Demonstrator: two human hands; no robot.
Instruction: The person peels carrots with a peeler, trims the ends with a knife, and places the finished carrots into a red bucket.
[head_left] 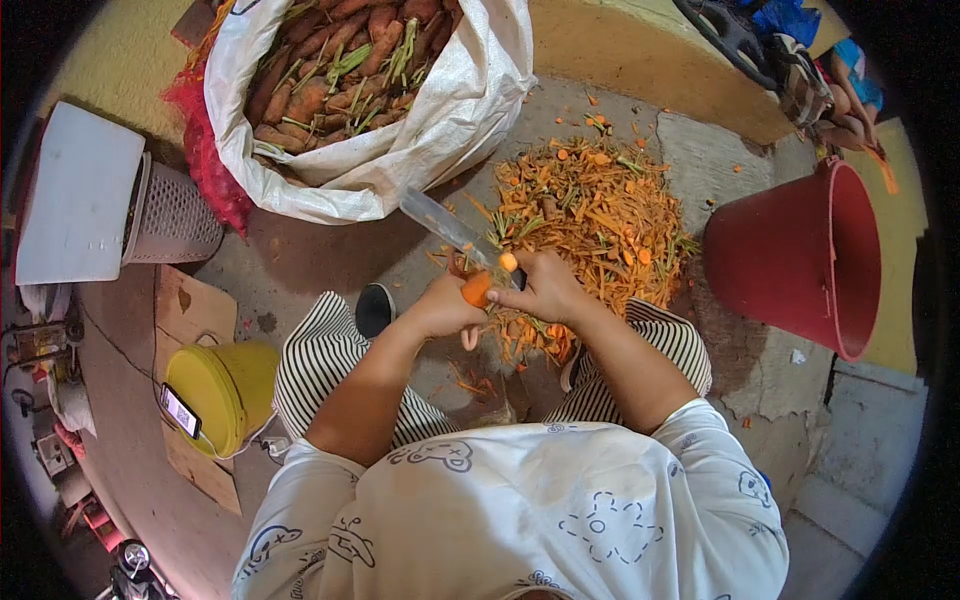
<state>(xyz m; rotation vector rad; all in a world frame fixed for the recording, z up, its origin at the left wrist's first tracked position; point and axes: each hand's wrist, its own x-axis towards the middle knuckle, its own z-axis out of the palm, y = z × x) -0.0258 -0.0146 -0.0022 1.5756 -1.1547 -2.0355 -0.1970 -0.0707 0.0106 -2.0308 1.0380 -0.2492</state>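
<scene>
My left hand [445, 306] is closed around an orange carrot [477, 290], whose cut end faces my other hand. My right hand [548, 288] grips a knife [448, 222] with a broad blade that points up and to the left, toward the sack. A small round carrot piece [508, 262] is by the blade, close to my right fingers. Beneath and beyond my hands lies a heap of orange peelings and cut ends [590, 210] on the floor. The knife's handle is mostly hidden in my right hand.
A white sack [480, 110] of unpeeled carrots [345, 75] stands at the top, beside a red mesh bag [215, 160]. On the right is a red bucket [765, 255]. To the left are a basket [178, 215] under a white board [80, 195], and a yellow bucket [255, 375] with a phone [181, 411].
</scene>
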